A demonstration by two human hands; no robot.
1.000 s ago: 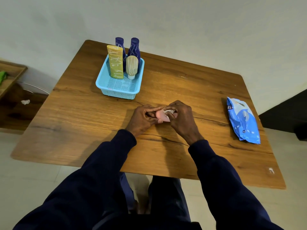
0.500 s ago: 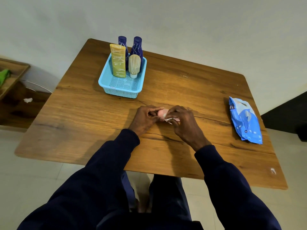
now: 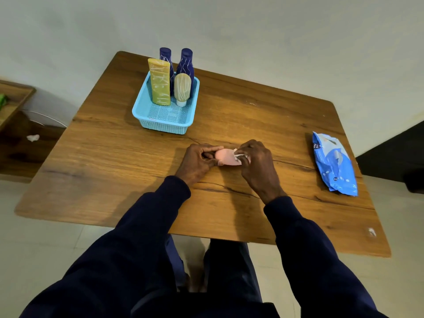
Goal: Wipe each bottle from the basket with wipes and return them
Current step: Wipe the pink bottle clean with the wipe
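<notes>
Basket (image 3: 165, 127) holds four bottles (image 3: 160, 86); wipes pack (image 3: 333, 164) lies right.

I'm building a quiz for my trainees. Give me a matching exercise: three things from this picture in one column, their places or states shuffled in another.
1. pink bottle
2. wipes pack
3. yellow tube

A. standing in the blue basket
B. gripped by the left hand, a wipe held against it by the right hand
C. lying flat on the table, far right

Pairs: 1-B, 2-C, 3-A.
</notes>
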